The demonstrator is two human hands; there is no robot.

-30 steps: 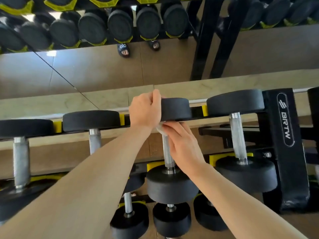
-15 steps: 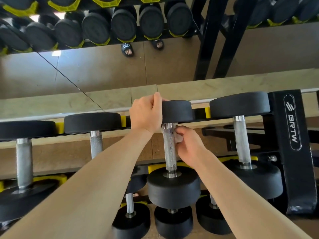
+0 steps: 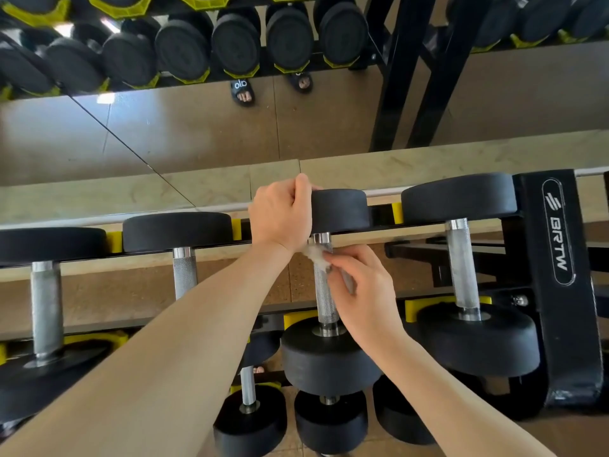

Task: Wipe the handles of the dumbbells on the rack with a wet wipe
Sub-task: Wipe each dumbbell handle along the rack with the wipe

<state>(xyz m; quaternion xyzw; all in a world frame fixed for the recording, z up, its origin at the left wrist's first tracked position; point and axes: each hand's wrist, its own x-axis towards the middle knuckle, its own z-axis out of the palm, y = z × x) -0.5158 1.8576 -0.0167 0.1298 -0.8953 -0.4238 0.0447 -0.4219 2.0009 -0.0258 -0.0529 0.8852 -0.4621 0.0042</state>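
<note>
The wet wipe [image 3: 315,255] is a small, crumpled white wad pressed against the upper part of a knurled steel handle [image 3: 324,291], just below the bright collar under the far black head [image 3: 339,211]. The right hand [image 3: 362,291] pinches it with curled fingertips; most of the wipe is hidden behind the fingers, so how far it wraps round the bar cannot be told. This dumbbell [image 3: 329,354] lies across the top tier of the rack [image 3: 560,291], its near head resting on the front rail beside a yellow cradle [image 3: 298,318]. The left hand [image 3: 283,219] grips the left side of the far head, fingers curled over its edge and thumb up on top.

Below the pinch, the handle runs bare down to the near head. To the right, a larger dumbbell [image 3: 461,265] sits well apart from the held one, with an open gap between the two handles. To the left, the left forearm crosses the gap toward the next dumbbell [image 3: 183,275]; a further one [image 3: 46,308] lies near the left edge. The rack's black end plate, lettered BRTW, closes off the right side. Smaller dumbbells [image 3: 250,420] sit on a lower tier beneath the hands. Behind the rack, a mirror [image 3: 197,127] runs along the wall, reflecting dumbbell ends and sandalled feet.
</note>
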